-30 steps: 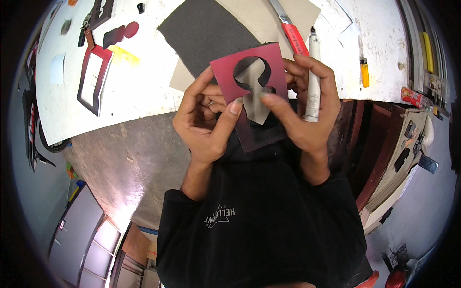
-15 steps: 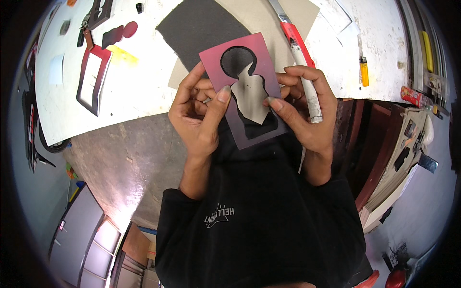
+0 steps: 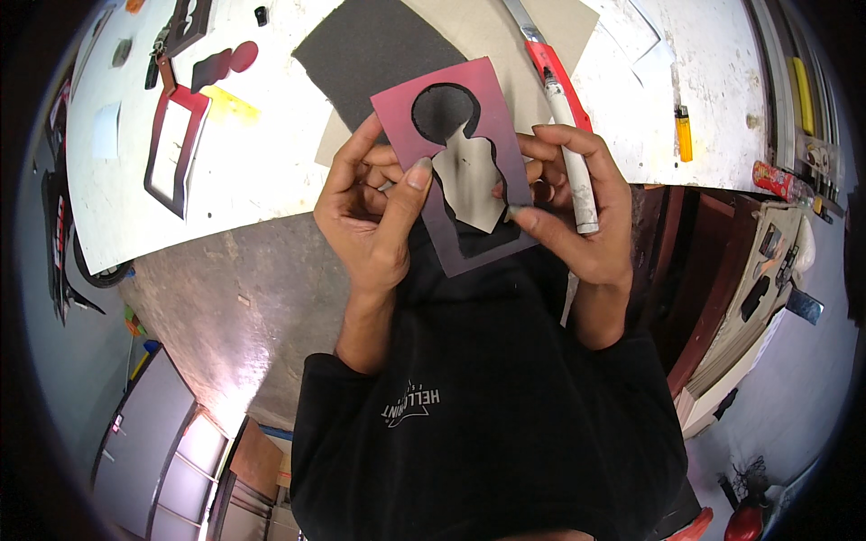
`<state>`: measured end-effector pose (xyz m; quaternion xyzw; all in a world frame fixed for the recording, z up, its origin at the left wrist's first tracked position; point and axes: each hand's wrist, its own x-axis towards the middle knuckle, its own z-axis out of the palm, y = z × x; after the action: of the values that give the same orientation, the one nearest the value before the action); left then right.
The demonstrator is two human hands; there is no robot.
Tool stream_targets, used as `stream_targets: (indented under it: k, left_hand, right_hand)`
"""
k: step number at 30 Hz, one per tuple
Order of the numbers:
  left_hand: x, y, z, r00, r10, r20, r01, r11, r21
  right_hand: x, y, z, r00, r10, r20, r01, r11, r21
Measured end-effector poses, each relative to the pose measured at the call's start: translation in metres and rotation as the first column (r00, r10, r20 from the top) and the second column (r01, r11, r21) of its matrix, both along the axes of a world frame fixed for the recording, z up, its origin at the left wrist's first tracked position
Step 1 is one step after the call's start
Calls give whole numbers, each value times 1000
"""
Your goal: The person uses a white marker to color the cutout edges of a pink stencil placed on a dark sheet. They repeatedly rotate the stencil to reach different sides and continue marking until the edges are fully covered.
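A rectangular board (image 3: pixel 492 99), fading from pink to dark purple, is held up in front of me. A round-headed, figure-like opening with black edges is cut through it. My left hand (image 3: pixel 372 207) pinches its left edge, thumb in front and fingers behind. On the opposite side, my right hand (image 3: pixel 591 212) grips the lower right edge with the thumb by the opening. A white pen-like tool (image 3: pixel 582 194) with a dark tip rests within the right hand, pointing away from me. Behind the board lie a dark grey sheet (image 3: pixel 361 54) and a beige sheet (image 3: pixel 564 32).
A red-handled cutter (image 3: pixel 545 59) lies beyond my right hand. Farther right is a yellow lighter (image 3: pixel 685 135). On the white table's left are a purple frame-shaped piece (image 3: pixel 162 117) and a dark red cut-out (image 3: pixel 213 68). A brown cabinet (image 3: pixel 713 279) stands at the right.
The board has shifted very slightly up and left. My right thumb has slid from inside the opening toward the board's lower right edge.
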<state>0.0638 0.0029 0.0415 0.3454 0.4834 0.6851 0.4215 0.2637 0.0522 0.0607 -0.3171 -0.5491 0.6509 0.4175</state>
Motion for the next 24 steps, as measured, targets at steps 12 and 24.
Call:
stream_targets:
  k: [12, 24]
  left_hand:
    - [4, -3, 6, 1000, 12, -5, -12, 1000, 2]
    - [0, -3, -1, 1000, 9, -16, -9, 1000, 3]
  right_hand:
    - [0, -2, -2, 988, -8, 154, -1, 998, 57]
    - [1, -5, 7, 1000, 1, -25, -2, 998, -70]
